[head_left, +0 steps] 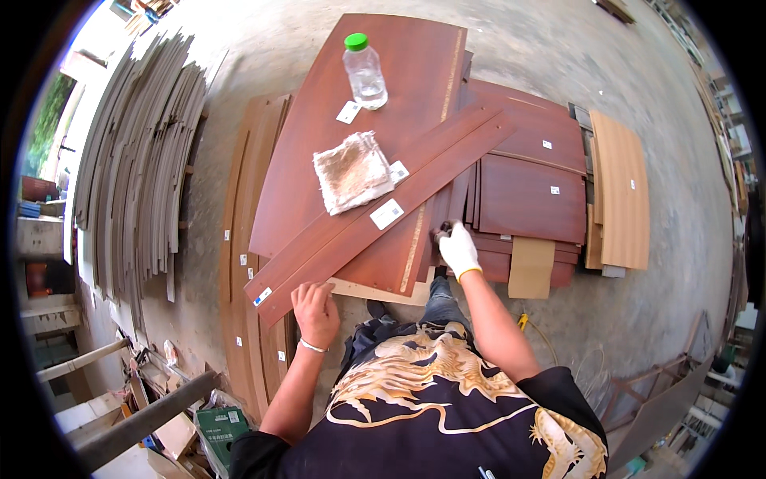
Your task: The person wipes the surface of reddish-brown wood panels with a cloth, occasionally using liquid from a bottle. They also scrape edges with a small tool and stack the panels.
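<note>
A narrow reddish-brown board (431, 199) lies slantwise over a wide reddish-brown panel (319, 160) on the stack in front of me. My left hand (315, 311), bare with a band at the wrist, has its fingers curled at the narrow board's near left edge. My right hand (460, 254) wears a white glove and is closed beside the stack's right edge. Something small and dark shows at its fingertips, too blurred to name. A folded, stained white cloth (353, 172) touches the narrow board's far side. White labels (387, 214) lie on the boards.
A clear bottle with a green cap (365, 76) stands on the wide panel. More reddish-brown panels (533, 195) are stacked at right, beside light wood panels (622, 191). Long brown boards (247, 319) and a pile of grey strips (144, 160) lie at left.
</note>
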`<state>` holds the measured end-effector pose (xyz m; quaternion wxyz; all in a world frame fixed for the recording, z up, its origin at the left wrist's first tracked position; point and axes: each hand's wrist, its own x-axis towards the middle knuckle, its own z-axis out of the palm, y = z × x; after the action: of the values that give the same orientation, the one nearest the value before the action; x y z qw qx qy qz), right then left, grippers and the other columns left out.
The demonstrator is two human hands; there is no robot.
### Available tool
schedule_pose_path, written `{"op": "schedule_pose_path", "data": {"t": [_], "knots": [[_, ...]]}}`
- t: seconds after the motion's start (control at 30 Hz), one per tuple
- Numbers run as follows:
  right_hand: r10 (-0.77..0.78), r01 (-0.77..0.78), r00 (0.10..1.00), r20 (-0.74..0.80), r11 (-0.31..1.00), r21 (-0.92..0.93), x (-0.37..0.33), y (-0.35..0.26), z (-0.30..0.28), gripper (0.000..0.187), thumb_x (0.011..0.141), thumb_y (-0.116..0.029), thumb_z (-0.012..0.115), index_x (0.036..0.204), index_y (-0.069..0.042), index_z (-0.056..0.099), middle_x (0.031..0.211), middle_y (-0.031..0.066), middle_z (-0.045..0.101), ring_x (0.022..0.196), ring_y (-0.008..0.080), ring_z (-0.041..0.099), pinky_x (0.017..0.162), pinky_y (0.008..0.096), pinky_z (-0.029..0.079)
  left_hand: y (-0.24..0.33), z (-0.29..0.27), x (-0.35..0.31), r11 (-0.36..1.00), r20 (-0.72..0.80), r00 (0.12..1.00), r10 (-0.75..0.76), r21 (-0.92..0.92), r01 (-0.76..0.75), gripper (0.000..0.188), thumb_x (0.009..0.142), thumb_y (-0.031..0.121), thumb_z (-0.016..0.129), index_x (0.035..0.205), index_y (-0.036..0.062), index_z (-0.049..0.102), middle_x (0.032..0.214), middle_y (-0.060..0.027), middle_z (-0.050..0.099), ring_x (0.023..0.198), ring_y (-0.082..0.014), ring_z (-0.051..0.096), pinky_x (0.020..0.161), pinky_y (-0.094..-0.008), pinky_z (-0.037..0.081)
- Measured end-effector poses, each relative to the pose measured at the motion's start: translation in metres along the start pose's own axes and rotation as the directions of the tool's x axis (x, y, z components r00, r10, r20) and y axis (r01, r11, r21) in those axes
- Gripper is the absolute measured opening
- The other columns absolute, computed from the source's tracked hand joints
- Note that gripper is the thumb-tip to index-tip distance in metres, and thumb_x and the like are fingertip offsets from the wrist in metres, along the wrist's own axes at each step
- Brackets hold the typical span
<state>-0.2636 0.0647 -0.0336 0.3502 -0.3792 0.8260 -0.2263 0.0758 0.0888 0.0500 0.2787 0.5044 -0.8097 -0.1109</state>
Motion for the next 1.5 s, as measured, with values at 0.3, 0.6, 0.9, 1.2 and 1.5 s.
{"op": "schedule_pose_path", "data": {"t": [0.3, 0.6, 0.9, 1.2, 1.5], "knots": [[-0.077, 0.064, 0.994, -0.084, 0.986, -0.152, 0.004, 0.019, 0.021, 0.040, 0.097, -0.024, 0.056, 0.133, -0.010, 0.067, 0.117, 0.0264, 0.073, 0.111, 0.0437, 0.069, 0.095, 0.0513, 0.055, -0.017, -0.026, -0.043, 0.993, -0.090, 0.989, -0.116, 0.009, 0.117, 0.022, 0.082, -0.002, 0.064, 0.102, 0.0052, 0.070, 0.101, -0.0097, 0.071, 0.103, -0.0317, 0.064, 0.095, -0.0457, 0.044], [-0.050, 0.040, 0.980, -0.190, 0.998, -0.058, -0.002, 0.021, 0.016, 0.041, 0.096, -0.018, 0.053, 0.132, -0.005, 0.068, 0.124, 0.0261, 0.071, 0.115, 0.0413, 0.069, 0.098, 0.0457, 0.054, -0.036, -0.033, -0.041, 0.994, -0.068, 0.994, -0.086, 0.062, 0.091, 0.032, 0.084, -0.001, 0.066, 0.116, 0.0054, 0.070, 0.114, -0.0105, 0.071, 0.114, -0.0321, 0.063, 0.101, -0.0468, 0.044], [-0.763, 0.707, 0.617, -0.193, 0.645, -0.290, -0.041, -0.131, 0.008, 0.033, 0.089, -0.016, 0.071, 0.120, -0.009, 0.073, 0.120, 0.0127, 0.074, 0.116, 0.0317, 0.066, 0.105, 0.0432, 0.051, -0.046, 0.017, -0.013, 0.969, 0.278, 0.946, -0.165, 0.225, 0.103, 0.078, 0.092, 0.020, 0.070, 0.161, 0.0074, 0.037, 0.172, -0.0137, 0.030, 0.162, -0.0337, 0.020, 0.131, -0.0560, 0.012], [-0.761, 0.815, 0.508, 0.404, 0.273, -0.511, 0.057, -0.212, 0.055, 0.035, 0.096, -0.038, 0.061, 0.115, -0.013, 0.076, 0.132, 0.0122, 0.069, 0.130, 0.0315, 0.057, 0.114, 0.0486, 0.037, -0.029, 0.033, -0.002, 0.936, 0.207, 0.947, -0.246, 0.305, 0.177, 0.076, 0.096, 0.031, 0.066, 0.160, 0.0040, 0.038, 0.169, -0.0126, 0.034, 0.160, -0.0324, 0.023, 0.131, -0.0534, 0.012], [-0.573, 0.421, 0.800, 0.177, 0.747, 0.514, 0.088, -0.217, 0.007, 0.027, 0.098, -0.007, 0.061, 0.122, 0.002, 0.069, 0.108, 0.0097, 0.073, 0.097, 0.0144, 0.066, 0.090, 0.0290, 0.051, -0.015, 0.052, -0.004, 0.837, 0.029, 0.878, -0.479, 0.316, 0.446, 0.074, 0.102, 0.038, 0.059, 0.163, 0.0045, 0.034, 0.174, -0.0164, 0.024, 0.163, -0.0322, 0.015, 0.131, -0.0525, 0.010]]}}
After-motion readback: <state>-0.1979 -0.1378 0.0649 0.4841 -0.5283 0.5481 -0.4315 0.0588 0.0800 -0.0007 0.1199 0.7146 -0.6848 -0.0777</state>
